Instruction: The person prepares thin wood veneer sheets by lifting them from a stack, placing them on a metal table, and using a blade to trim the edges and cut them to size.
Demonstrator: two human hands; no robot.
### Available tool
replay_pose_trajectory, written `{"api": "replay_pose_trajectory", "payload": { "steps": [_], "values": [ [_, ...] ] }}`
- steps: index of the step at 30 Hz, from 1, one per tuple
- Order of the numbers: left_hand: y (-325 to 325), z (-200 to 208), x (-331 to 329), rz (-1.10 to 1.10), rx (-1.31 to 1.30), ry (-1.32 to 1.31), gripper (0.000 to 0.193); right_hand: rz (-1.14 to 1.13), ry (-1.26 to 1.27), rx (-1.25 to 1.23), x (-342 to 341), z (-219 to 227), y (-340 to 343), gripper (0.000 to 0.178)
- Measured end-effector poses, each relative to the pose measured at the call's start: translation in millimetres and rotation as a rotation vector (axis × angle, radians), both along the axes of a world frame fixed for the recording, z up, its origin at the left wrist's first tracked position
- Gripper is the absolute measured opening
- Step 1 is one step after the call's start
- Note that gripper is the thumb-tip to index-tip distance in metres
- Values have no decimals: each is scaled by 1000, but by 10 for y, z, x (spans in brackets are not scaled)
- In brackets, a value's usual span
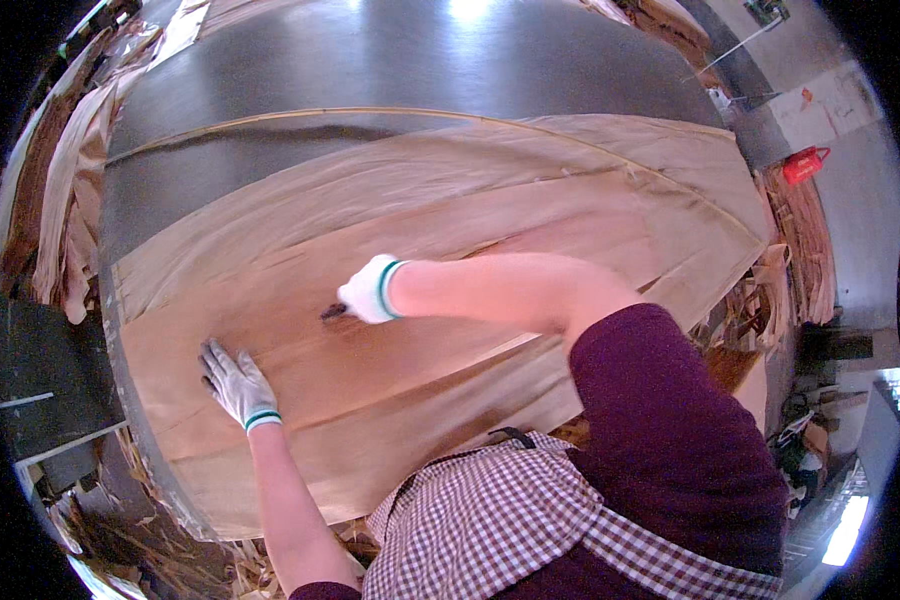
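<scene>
Head view: veneer sheet (420, 300) is pressed flat by the spread left hand (235, 385); a small dark tool (332, 313) is gripped in the right hand (368, 290); trimming judged underway, steady pressure needed next.

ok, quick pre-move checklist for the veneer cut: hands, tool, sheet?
1. Left hand flat on the veneer sheet, pinning it: ok.
2. Right hand closed on a small dark tool: ok.
3. Tool tip on the sheet: cannot tell.
4. Left hand apart from the tool: ok.
5. Sheet fully on the metal table: not ok, its near edge overhangs.
</scene>
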State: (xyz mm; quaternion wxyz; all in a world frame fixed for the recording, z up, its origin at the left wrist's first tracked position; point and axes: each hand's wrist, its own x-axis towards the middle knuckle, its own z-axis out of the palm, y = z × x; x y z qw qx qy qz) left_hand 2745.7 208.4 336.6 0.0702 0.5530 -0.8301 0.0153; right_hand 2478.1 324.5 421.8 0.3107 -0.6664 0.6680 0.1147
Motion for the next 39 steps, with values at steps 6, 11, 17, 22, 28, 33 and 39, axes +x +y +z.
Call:
{"api": "replay_pose_trajectory", "payload": {
  "steps": [6, 11, 17, 22, 28, 33, 39],
  "values": [
    [-20, -3, 5, -1, -1, -16, 55, -23, 122, 137, -1018, 76, 554, 31],
    [9, 56, -7, -5, 16, -4, 55, 93, 259, 204, -1676, 99, 705, 29],
    [3, -54, 62, -9, -22, -41, 56, -12, 430, 275, -2734, 157, 863, 26],
    [-10, -50, 31, -17, -43, -76, 55, -246, 373, -107, -2920, 27, 1162, 38],
    [-10, -59, 61, -11, -78, -85, 56, -441, 217, -435, -2259, -210, 1479, 25],
    [1, -47, 43, -22, -74, -62, 56, -470, 222, -515, -2177, -281, 1575, 20],
    [-18, -48, 52, -23, -8, -90, 59, -384, 226, -698, -1805, 49, 2332, 17]
  ]
}}
